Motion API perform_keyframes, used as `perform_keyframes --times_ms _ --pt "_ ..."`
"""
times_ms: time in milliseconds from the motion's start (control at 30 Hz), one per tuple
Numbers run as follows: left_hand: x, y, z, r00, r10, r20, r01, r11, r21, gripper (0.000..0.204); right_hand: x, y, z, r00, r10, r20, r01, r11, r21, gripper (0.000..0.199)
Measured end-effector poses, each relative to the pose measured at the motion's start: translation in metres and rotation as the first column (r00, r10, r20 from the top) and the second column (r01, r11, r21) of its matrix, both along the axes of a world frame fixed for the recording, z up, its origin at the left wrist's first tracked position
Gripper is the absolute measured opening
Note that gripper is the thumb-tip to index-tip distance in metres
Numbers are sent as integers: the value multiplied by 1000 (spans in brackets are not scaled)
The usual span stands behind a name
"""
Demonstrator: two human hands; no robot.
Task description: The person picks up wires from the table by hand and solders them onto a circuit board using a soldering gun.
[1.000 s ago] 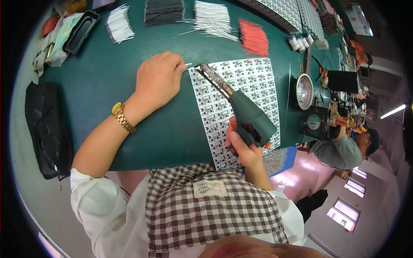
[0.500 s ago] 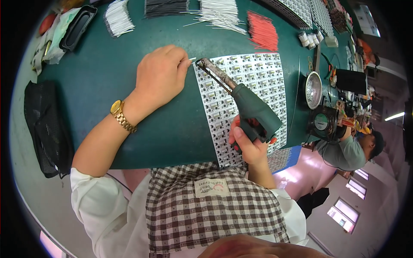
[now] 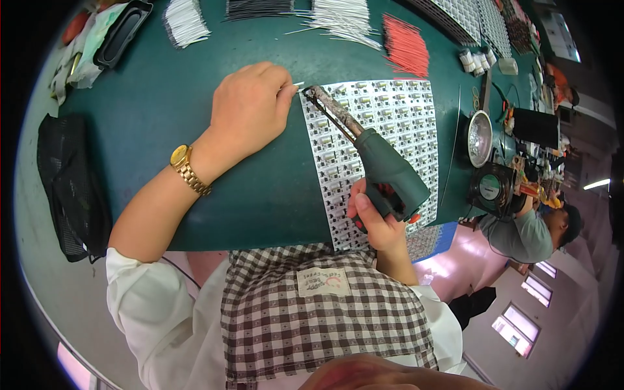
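A dark green soldering gun is gripped in my right hand, its tip at the upper left corner of a white panel of small circuit boards. My left hand, with a gold watch on the wrist, is closed in a pinch on a thin white wire. The wire's end pokes out between thumb and finger, right beside the soldering tip. Whether wire and tip touch is too small to tell.
Along the far side of the green table lie bundles of white wires, black wires and red wires. A metal bowl and a small fan stand at the right. Beyond them sits another person. A black mesh bag lies at the left edge.
Hands, panel and table all appear slightly farther right in the picture, as if the view shifted. The soldering tip stays at the panel's corner, and both hands keep their grip.
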State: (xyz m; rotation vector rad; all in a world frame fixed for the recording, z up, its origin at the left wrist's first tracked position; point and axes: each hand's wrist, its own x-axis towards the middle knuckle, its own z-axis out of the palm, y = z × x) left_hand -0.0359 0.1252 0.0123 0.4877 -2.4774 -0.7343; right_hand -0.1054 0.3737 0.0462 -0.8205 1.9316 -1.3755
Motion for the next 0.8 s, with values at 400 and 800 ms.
perform_keyframes --times_ms 400,800 --pt "0 -1 -3 1000 -3 8 3 1000 -13 9 3 2 8 949 -175 263 212 970 -122 33" --pt "2 -2 -4 1000 -16 -26 15 999 -46 10 -3 6 10 951 -136 278 193 962 -191 45"
